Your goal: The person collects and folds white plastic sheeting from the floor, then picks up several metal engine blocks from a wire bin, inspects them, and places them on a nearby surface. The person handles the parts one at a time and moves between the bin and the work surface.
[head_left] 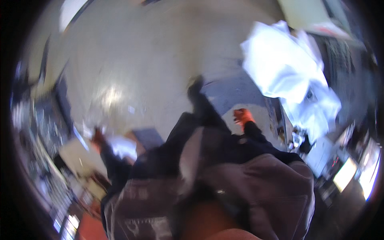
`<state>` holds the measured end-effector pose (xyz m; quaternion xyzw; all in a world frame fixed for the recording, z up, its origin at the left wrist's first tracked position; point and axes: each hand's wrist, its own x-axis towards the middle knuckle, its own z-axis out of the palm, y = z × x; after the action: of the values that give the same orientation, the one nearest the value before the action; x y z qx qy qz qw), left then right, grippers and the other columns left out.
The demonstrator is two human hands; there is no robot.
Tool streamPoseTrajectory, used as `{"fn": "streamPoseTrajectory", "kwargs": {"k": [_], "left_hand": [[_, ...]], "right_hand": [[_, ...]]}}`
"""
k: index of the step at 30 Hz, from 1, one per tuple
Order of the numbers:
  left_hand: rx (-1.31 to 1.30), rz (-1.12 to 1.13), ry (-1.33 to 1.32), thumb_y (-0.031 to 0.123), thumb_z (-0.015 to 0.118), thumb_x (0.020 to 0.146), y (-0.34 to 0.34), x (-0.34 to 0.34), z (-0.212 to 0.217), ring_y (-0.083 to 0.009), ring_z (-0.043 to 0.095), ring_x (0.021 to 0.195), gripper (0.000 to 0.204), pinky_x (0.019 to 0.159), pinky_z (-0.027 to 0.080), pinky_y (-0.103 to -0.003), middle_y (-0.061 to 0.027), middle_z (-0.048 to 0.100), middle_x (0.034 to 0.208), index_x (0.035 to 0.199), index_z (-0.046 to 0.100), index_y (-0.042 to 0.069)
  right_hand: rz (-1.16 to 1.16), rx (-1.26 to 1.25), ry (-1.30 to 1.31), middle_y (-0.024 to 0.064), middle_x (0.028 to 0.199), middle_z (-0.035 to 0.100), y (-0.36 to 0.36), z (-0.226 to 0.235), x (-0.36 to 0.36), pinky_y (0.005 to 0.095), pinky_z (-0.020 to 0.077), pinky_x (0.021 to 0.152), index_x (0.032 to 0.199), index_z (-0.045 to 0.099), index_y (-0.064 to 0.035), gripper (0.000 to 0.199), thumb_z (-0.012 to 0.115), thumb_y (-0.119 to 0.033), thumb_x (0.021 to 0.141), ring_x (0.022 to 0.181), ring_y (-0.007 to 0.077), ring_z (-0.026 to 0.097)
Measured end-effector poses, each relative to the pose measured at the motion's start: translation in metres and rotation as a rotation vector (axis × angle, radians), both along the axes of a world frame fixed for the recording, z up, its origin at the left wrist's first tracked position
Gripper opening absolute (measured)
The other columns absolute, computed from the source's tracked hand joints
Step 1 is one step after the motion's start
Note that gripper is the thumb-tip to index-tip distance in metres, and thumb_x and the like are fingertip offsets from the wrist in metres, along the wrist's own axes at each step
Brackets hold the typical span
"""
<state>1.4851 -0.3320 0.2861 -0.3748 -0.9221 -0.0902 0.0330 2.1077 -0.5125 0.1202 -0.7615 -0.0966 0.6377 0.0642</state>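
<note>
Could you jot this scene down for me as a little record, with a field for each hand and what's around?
Left hand: out at the person's left side, left hand too blurred to tell its grip
Right hand: right hand out to the right over the floor, fingers apparently curled; no held thing discernible
Nearest large thing to right hand: crumpled white sheeting, apart from the hand in the picture
Foot: one dark shoe visible ahead
Clarity: much motion blur, especially on the left

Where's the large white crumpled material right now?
In the head view, the white crumpled material is at upper right, up and to the right of the person's right hand.
</note>
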Motion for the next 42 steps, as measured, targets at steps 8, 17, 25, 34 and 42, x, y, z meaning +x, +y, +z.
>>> {"fn": "streamPoseTrajectory", "kwargs": {"k": [8, 17, 25, 34, 42], "left_hand": [[-0.345, -0.592, -0.325, 0.027, 0.051, 0.094, 0.163, 0.135, -0.143, -0.0246, 0.057, 0.115, 0.04, 0.102, 0.036, -0.04, -0.0109, 0.059, 0.127, 0.129, 0.053, 0.008], [-1.007, -1.322, 0.835, 0.018, 0.044, 0.097, 0.376, 0.062, -0.176, -0.024, 0.048, 0.127, 0.041, 0.117, 0.022, -0.043, -0.0087, 0.051, 0.138, 0.138, 0.044, 0.012], [-0.504, -0.829, -0.299, 0.019, 0.07, 0.084, 0.347, 0.173, -0.252, -0.0277, 0.064, 0.099, 0.042, 0.084, 0.049, -0.037, -0.0167, 0.066, 0.11, 0.118, 0.057, -0.002], [-0.556, -0.693, -0.221, 0.016, 0.074, 0.081, 0.333, 0.063, -0.358, -0.0251, 0.065, 0.091, 0.041, 0.076, 0.051, -0.035, -0.0171, 0.066, 0.104, 0.114, 0.058, -0.003], [-0.599, -0.676, -0.406, 0.011, 0.072, 0.085, 0.335, 0.03, -0.375, -0.0215, 0.062, 0.092, 0.04, 0.078, 0.052, -0.034, -0.0128, 0.064, 0.104, 0.117, 0.055, -0.004]], "right_hand": [[0.006, -0.056, -0.211, 0.0127, 0.079, 0.069, 0.061, 0.048, -0.03, 0.042, 0.0518, 0.068, 0.077, 0.071, -0.0048, 0.023, 0.054, -0.021, 0.078, 0.074, 0.0293, 0.067], [-0.003, -0.36, -0.313, 0.0052, 0.083, 0.072, 0.004, -0.05, -0.1, 0.0377, 0.0546, 0.065, 0.092, 0.073, -0.0129, 0.021, 0.064, -0.026, 0.078, 0.077, 0.0228, 0.069], [-0.319, -0.385, -0.179, 0.0167, 0.093, 0.07, 0.045, -0.237, -0.18, 0.0423, 0.0516, 0.08, 0.082, 0.073, -0.0045, 0.017, 0.067, -0.019, 0.077, 0.093, 0.034, 0.066], [-0.262, -0.247, -0.502, 0.0234, 0.106, 0.065, 0.125, -0.47, -0.141, 0.0468, 0.048, 0.086, 0.101, 0.068, -0.005, 0.045, 0.055, -0.045, 0.084, 0.105, 0.0403, 0.059], [0.028, -0.538, -0.423, 0.0173, 0.101, 0.069, 0.175, -0.529, -0.128, 0.0432, 0.0522, 0.085, 0.095, 0.073, -0.008, 0.031, 0.056, -0.032, 0.083, 0.101, 0.0335, 0.065]]}}
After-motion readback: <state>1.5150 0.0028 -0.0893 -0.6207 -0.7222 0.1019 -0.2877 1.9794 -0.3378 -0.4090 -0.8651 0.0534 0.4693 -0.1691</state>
